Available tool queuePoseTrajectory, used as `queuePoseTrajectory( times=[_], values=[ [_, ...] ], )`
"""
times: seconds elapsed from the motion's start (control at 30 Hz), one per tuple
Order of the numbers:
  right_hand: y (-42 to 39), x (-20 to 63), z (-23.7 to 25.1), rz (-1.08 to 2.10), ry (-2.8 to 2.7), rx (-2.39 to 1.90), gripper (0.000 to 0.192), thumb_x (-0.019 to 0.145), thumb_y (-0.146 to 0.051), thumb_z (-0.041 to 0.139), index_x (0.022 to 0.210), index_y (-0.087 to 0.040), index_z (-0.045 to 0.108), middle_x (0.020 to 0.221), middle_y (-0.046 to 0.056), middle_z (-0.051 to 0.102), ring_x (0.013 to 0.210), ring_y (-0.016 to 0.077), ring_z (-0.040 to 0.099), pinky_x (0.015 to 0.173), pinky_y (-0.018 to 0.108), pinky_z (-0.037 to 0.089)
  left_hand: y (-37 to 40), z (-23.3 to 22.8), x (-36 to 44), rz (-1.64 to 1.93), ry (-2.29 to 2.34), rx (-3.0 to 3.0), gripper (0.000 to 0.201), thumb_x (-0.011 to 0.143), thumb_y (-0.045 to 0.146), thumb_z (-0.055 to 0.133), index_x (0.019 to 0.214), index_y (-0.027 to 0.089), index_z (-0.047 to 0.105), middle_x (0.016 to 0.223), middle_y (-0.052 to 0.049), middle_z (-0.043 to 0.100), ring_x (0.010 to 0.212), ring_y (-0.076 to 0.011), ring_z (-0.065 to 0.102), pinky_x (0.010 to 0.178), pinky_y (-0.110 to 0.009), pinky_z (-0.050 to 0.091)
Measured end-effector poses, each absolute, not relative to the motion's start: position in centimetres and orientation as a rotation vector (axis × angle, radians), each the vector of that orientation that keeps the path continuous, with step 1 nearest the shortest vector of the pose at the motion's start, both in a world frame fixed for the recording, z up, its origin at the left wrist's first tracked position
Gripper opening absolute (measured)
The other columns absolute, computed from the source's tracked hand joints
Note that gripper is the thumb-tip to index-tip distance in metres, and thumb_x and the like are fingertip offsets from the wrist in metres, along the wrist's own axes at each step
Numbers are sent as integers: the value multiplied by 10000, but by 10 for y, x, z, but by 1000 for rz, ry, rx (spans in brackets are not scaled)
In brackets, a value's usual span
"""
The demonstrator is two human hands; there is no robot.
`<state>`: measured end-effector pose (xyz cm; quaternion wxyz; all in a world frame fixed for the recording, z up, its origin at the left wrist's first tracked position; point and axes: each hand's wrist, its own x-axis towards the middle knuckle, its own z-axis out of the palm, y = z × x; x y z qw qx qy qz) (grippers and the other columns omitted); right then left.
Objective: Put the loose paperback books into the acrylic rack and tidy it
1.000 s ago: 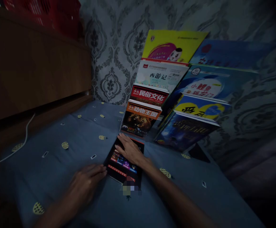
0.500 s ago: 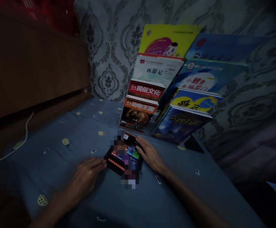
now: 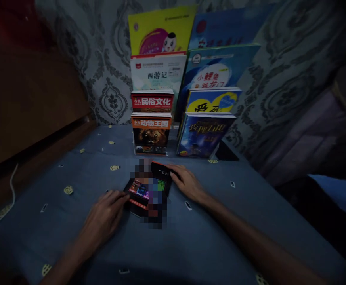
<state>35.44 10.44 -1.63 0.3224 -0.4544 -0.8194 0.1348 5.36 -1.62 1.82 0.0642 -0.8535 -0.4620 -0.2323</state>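
Observation:
A small black book (image 3: 137,189) with bright little pictures and a red line of print lies on the cloth in front of me; a pixelated patch hides part of it. At its left edge, my left hand (image 3: 111,208) is closed, fingertips on the border. My right hand (image 3: 187,183) grips the upper right edge, thumb on the near face. That upper right corner looks slightly raised. Just beyond stands a book with a lion on its cover (image 3: 151,136), in the front of the left row. A dark blue book (image 3: 205,136) fronts the right row.
Several more books, among them a yellow one (image 3: 157,33) and a teal one (image 3: 220,65), stand in two stepped rows against the patterned wall (image 3: 110,99). A wooden cabinet (image 3: 33,103) borders the left side. A white cable (image 3: 12,190) lies at the left edge.
My view has swung right, so everything sits further left. The book's upper right edge has come up slightly in my right hand. My left hand stays at the left edge.

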Motion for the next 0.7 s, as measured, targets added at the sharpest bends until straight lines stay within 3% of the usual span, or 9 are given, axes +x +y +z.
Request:
queuePoseTrajectory(
  times=[0.27, 0.43, 0.53, 0.7],
  values=[
    [66, 356, 4, 430, -1967, -1265, 356, 969, -275, 401, 1161, -192, 689, 1125, 99, 741, 1062, 249, 675, 954, 424, 507, 13, 45, 73, -228, -1655, -2524, 354, 999, 450, 450, 1114, 210, 683, 1118, -73, 682, 933, -235, 668, 832, -403, 519],
    [50, 358, 10, 599, -1908, -1199, 340, 966, -289, 410, 1081, -193, 715, 891, 66, 753, 797, 205, 691, 750, 339, 522, 13, 42, 104, -162, -1426, -2540, 465, 940, 528, 542, 1229, 172, 618, 1229, -123, 652, 1107, -298, 626, 895, -437, 528],
    [51, 359, 12, 682, -1851, -1173, 324, 954, -251, 423, 1099, -186, 705, 860, 52, 740, 743, 178, 671, 701, 302, 504, 8, 34, 126, -170, -1282, -2548, 522, 907, 536, 587, 1262, 153, 592, 1236, -144, 650, 1131, -311, 618, 903, -443, 542],
    [52, 360, 14, 748, -1816, -1146, 304, 953, -228, 423, 1075, -164, 694, 820, 38, 717, 691, 148, 635, 672, 269, 466, 4, 30, 148, -135, -1211, -2512, 412, 952, 405, 546, 1226, 103, 610, 1162, -156, 686, 1063, -300, 652, 812, -407, 584]
  ],
)
